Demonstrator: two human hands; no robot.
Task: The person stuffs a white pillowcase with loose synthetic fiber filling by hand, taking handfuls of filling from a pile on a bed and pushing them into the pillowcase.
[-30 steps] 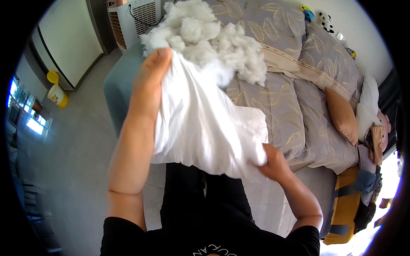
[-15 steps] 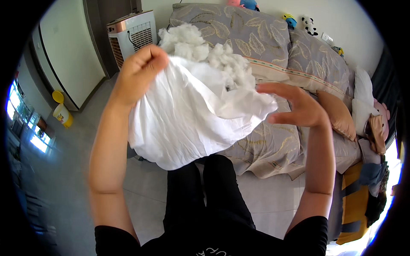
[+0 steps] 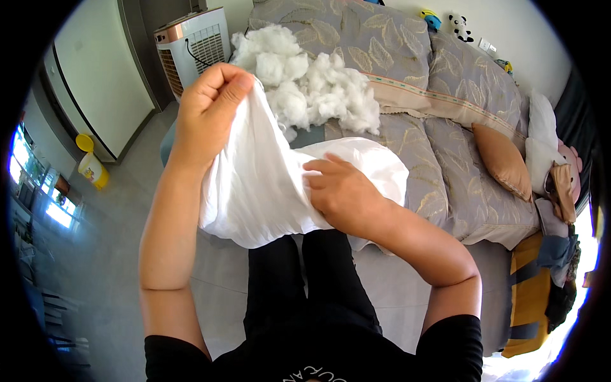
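Note:
My left hand [image 3: 213, 118] pinches the top edge of a white cloth cover [image 3: 254, 184] and holds it up in front of me. The cover hangs in folds, and its far right part bulges out in a rounded shape. My right hand [image 3: 344, 194] lies against the middle of the cloth with its fingers stretched out and apart. Just beyond the cover, a heap of fluffy white stuffing [image 3: 312, 89] rests on the sofa. Whether anything is inside the cover is hidden from view.
A grey leaf-patterned sofa [image 3: 417, 159] stands ahead, with a brown cushion [image 3: 503, 162] on its right. At the far left are an air cooler [image 3: 194, 48] and a small yellow-and-white bin [image 3: 93, 170]. Clothes [image 3: 554, 251] hang at the right end.
My right hand has moved left and inward from the cover's right edge onto its middle. The cover's right part has dropped and rounded out. My left hand keeps its pinch.

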